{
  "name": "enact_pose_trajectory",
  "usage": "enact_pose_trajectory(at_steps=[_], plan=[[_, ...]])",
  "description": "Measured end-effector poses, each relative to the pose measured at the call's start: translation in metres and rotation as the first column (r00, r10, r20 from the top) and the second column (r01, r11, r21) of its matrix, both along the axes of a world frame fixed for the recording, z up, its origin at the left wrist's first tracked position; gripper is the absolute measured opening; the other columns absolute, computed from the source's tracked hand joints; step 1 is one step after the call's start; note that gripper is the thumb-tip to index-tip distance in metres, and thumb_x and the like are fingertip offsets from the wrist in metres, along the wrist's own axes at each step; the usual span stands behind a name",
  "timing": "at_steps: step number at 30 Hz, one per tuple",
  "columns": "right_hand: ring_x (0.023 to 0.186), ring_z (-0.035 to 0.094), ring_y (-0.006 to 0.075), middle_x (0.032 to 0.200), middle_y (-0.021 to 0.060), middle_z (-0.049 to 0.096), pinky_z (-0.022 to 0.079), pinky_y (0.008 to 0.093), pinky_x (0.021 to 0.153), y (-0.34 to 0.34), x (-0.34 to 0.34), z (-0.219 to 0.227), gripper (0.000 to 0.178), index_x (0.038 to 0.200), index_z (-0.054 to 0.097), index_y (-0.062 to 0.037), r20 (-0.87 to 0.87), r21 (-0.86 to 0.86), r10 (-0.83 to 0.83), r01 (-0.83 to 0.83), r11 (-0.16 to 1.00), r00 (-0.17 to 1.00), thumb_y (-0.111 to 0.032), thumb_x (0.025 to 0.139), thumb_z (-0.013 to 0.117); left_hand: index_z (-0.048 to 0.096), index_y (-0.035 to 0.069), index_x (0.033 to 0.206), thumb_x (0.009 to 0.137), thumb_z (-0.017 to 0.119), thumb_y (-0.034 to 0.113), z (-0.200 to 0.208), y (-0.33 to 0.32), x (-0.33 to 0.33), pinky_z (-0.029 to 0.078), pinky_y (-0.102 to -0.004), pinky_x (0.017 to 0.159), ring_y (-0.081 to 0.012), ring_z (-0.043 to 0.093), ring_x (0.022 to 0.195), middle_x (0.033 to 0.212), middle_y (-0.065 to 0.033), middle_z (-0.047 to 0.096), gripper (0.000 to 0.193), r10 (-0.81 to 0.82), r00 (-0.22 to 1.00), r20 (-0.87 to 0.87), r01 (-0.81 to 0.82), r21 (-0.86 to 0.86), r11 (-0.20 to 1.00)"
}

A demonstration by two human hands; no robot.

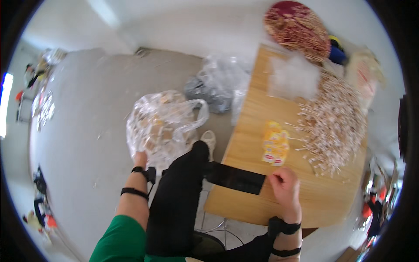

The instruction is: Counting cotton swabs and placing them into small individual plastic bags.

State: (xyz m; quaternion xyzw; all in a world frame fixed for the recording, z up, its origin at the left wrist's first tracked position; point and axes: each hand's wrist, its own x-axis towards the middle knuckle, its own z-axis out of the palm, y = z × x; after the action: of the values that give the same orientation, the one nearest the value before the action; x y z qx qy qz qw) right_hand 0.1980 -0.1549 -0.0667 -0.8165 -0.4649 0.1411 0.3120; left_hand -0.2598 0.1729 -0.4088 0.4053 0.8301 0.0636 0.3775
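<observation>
My left hand (140,158) reaches into the side of a large clear plastic bag (200,114) on the floor; its fingers are hidden there. Small tan-and-white packets (153,131) fill the bag. Over the near left part of the table, my right hand (286,185) is closed, thumb and fingertips pinched at the right end of a flat, glossy black strip (238,178). The strip stretches from beside my knee across the table edge. Just beyond this hand lie several yellow packets (276,144). A big heap of cotton swabs (334,124) spreads farther right.
The wooden table (244,207) stands at my right. On its far part are clear plastic sheets (294,76) and a red patterned bundle (297,28). More clear and grey plastic bags (209,91) sit on the floor beside the table, past my white shoe (208,140).
</observation>
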Motion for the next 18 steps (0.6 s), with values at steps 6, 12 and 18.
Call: enact_pose_trajectory(at_steps=[6,12,18], plan=[[0.073,0.065,0.0330,0.075,0.0117,0.064,0.051,0.0416,0.063,0.007,-0.003,-0.001,0.010,0.080,0.067,-0.0058,-0.135,0.064,0.020,-0.012,0.998,0.991,-0.010,0.082,0.075,0.070,0.001,0.097,0.095,0.060,0.031,0.069,0.079,0.033,0.057,-0.0385,0.068,-0.0252,0.072,0.076,0.088,-0.0164,0.073,0.032,-0.322,0.947,0.002,0.313,0.232,0.921],[0.080,0.064,0.0341,0.082,0.0104,0.064,0.052,0.0442,0.069,-0.009,-0.004,0.000,0.014,0.084,0.064,-0.0070,-0.128,0.093,0.127,-0.116,0.989,0.984,-0.018,0.086,0.072,0.070,0.001,0.099,0.097,0.066,0.020,0.264,0.055,0.259,0.053,-0.0357,0.066,-0.0218,0.067,0.074,0.083,-0.0118,0.069,0.020,-0.805,0.592,-0.048,0.560,0.743,0.367],[0.082,0.065,0.0341,0.085,0.0102,0.065,0.053,0.0446,0.071,-0.010,-0.003,-0.012,0.012,0.085,0.063,-0.0078,-0.161,0.177,0.176,-0.147,0.973,0.971,-0.018,0.088,0.070,0.067,0.002,0.091,0.088,0.074,0.014,0.335,-0.024,0.455,0.053,-0.0427,0.072,-0.0356,0.065,0.082,0.090,-0.0144,0.067,0.014,-0.872,0.093,-0.480,0.397,0.821,-0.410]])
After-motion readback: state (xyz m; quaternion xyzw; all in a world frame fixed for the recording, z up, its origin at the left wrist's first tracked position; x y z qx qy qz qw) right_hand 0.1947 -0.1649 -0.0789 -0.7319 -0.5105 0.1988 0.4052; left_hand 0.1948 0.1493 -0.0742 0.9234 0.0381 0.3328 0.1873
